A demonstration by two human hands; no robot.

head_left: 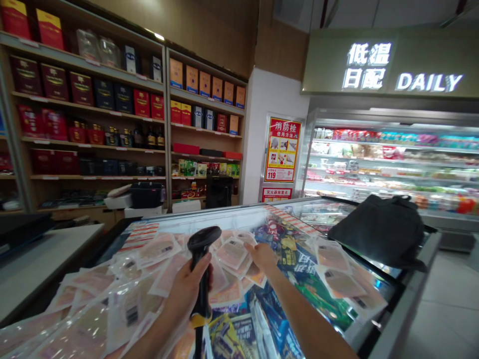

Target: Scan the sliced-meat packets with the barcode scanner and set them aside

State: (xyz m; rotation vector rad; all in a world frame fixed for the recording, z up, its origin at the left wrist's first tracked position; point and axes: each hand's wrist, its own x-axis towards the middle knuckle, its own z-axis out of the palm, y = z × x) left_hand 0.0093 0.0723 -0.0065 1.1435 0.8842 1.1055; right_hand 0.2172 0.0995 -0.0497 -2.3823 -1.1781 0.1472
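My left hand (192, 281) is wrapped round the handle of a black barcode scanner (204, 240) with a yellow band near its lower end. The scanner stands upright, its head above several flat clear packets. To its right, my right hand (264, 257) has its fingers closed on the edge of a flat packet (232, 253) with a barcode label. More such packets lie overlapped on the glass lid around both hands, and a large heap (130, 304) of them spreads to the left. The fingertips of my right hand are small and partly blurred.
Under the glass of the chest freezer (392, 311) are colourful bags (239, 331). More flat packets (344, 281) lie at the right, near a black bag (381, 229). A white counter (48, 254) stands at the left. Shelves with boxes (82, 89) and a refrigerated display (389, 164) are behind.
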